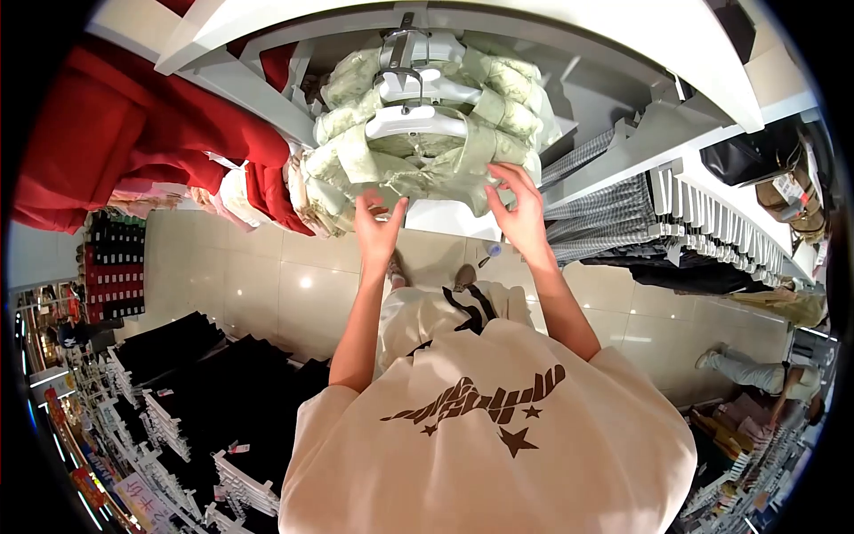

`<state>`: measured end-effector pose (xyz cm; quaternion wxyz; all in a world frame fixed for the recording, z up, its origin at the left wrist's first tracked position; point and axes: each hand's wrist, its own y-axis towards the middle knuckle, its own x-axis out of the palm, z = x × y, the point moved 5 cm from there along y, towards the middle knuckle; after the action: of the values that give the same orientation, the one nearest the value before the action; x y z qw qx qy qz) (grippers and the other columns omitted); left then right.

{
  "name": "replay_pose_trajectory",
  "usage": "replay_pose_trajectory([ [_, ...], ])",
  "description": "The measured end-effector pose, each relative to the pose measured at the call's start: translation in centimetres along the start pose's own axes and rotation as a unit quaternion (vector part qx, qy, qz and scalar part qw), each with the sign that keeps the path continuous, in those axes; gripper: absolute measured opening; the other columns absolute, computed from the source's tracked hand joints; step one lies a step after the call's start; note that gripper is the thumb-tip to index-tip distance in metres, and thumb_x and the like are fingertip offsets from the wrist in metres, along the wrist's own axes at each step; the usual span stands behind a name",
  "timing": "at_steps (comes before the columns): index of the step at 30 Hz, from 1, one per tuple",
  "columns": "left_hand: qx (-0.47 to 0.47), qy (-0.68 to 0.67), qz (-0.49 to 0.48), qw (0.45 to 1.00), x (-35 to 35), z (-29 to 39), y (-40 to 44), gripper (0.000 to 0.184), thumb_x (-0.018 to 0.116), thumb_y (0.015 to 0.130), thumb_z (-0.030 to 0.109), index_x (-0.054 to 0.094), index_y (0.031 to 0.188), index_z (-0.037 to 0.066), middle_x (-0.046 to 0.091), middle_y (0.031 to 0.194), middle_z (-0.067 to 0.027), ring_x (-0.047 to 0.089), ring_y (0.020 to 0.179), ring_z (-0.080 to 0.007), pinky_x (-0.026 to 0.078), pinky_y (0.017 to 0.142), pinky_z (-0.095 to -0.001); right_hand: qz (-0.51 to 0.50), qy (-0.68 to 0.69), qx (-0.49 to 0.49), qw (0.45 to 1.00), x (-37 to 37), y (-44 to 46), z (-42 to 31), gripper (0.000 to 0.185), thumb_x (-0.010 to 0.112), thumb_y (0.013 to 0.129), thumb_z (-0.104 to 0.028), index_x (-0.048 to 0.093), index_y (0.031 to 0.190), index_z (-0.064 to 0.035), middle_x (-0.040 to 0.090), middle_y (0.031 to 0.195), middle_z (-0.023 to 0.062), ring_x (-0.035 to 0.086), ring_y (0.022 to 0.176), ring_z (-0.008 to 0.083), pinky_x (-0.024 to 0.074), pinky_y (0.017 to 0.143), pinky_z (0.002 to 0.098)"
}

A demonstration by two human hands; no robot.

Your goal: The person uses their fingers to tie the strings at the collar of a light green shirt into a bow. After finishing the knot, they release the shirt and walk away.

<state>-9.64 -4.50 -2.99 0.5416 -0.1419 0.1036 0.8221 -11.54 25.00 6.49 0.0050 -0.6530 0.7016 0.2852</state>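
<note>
Pale green ruffled tops (418, 178) hang on white hangers (416, 122), one behind another, from a metal hook rail (405, 44) in front of me. My left hand (378, 227) is at the lower left of the nearest top, thumb and fingers apart, fingertips slightly blurred by the fabric. At the lower right edge of the same top is my right hand (520, 209). Its fingers rest against the fabric and its thumb stands apart from them. Neither hand visibly grips the cloth.
Red garments (178, 116) hang at left; grey checked clothes (605, 209) on white hangers hang at right. A black bag (743, 156) sits on the right shelf. Black clothes (213, 383) fill a rack behind me at left. Another person (765, 374) stands far right.
</note>
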Motion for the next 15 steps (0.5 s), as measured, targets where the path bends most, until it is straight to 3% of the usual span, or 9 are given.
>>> replay_pose_trajectory([
  [2, 0.031, 0.054, 0.022, 0.998, 1.0, 0.0, 1.1, 0.065, 0.092, 0.081, 0.03, 0.059, 0.127, -0.001, 0.063, 0.114, -0.0158, 0.066, 0.091, -0.0237, 0.053, 0.076, -0.0384, 0.003, -0.001, -0.009, 1.0, -0.4, -0.2, -0.3, 0.039, 0.075, 0.088, -0.001, 0.07, 0.127, -0.0024, 0.068, 0.125, 0.0132, 0.068, 0.102, 0.0271, 0.0556, 0.085, 0.034],
  [3, 0.039, 0.07, 0.026, 0.996, 1.4, 0.1, 1.6, 0.054, 0.088, 0.084, 0.027, 0.064, 0.123, -0.001, 0.064, 0.11, -0.0152, 0.066, 0.087, -0.0255, 0.054, 0.078, -0.0417, 0.002, -0.01, -0.013, 1.0, -0.5, -0.3, -0.2, 0.039, 0.075, 0.088, -0.001, 0.07, 0.127, -0.0023, 0.068, 0.126, 0.0132, 0.068, 0.104, 0.0274, 0.0553, 0.086, 0.0343],
  [7, 0.084, 0.109, -0.002, 0.991, 2.0, -2.4, 3.7, 0.039, 0.083, 0.09, 0.021, 0.069, 0.118, -0.002, 0.067, 0.106, -0.0148, 0.07, 0.082, -0.0246, 0.057, 0.071, -0.0388, 0.011, -0.025, 0.005, 1.0, -1.2, -1.0, -0.5, 0.039, 0.074, 0.089, -0.001, 0.07, 0.128, -0.0028, 0.067, 0.13, 0.0128, 0.066, 0.111, 0.0264, 0.0545, 0.089, 0.0336],
  [9, 0.069, 0.17, -0.022, 0.983, 1.9, -3.5, 4.5, 0.027, 0.079, 0.093, 0.019, 0.074, 0.107, -0.003, 0.069, 0.102, -0.0145, 0.071, 0.077, -0.0241, 0.057, 0.067, -0.0373, 0.023, -0.022, 0.017, 0.999, -1.3, -1.4, -0.3, 0.039, 0.075, 0.09, -0.004, 0.069, 0.129, -0.003, 0.066, 0.131, 0.0132, 0.066, 0.113, 0.0273, 0.0545, 0.089, 0.0344],
  [12, 0.101, 0.079, -0.055, 0.99, 1.3, -4.1, 5.0, 0.023, 0.078, 0.092, 0.019, 0.074, 0.099, -0.003, 0.07, 0.09, -0.0143, 0.069, 0.083, -0.0271, 0.055, 0.076, -0.0399, 0.032, -0.026, 0.038, 0.998, -0.7, -1.9, -0.3, 0.039, 0.075, 0.091, -0.004, 0.069, 0.129, -0.0036, 0.066, 0.131, 0.0128, 0.066, 0.115, 0.0273, 0.055, 0.09, 0.0348],
  [14, 0.122, 0.051, -0.062, 0.989, 0.8, -4.7, 5.2, 0.02, 0.074, 0.097, 0.017, 0.073, 0.099, -0.003, 0.073, 0.094, -0.0118, 0.07, 0.085, -0.0242, 0.055, 0.079, -0.0374, 0.033, -0.03, 0.039, 0.998, -0.2, -2.2, -0.5, 0.039, 0.074, 0.091, -0.004, 0.07, 0.129, -0.0039, 0.066, 0.132, 0.0128, 0.066, 0.116, 0.0277, 0.0555, 0.09, 0.035],
  [15, 0.032, -0.024, -0.113, 0.993, 0.9, -5.8, 5.4, 0.019, 0.072, 0.1, 0.018, 0.073, 0.1, -0.001, 0.074, 0.099, -0.0098, 0.07, 0.088, -0.0218, 0.055, 0.081, -0.0361, 0.036, -0.039, 0.038, 0.998, -0.1, -2.2, -0.6, 0.038, 0.073, 0.091, -0.002, 0.07, 0.129, -0.004, 0.066, 0.133, 0.0125, 0.066, 0.117, 0.0263, 0.0559, 0.09, 0.0344],
])
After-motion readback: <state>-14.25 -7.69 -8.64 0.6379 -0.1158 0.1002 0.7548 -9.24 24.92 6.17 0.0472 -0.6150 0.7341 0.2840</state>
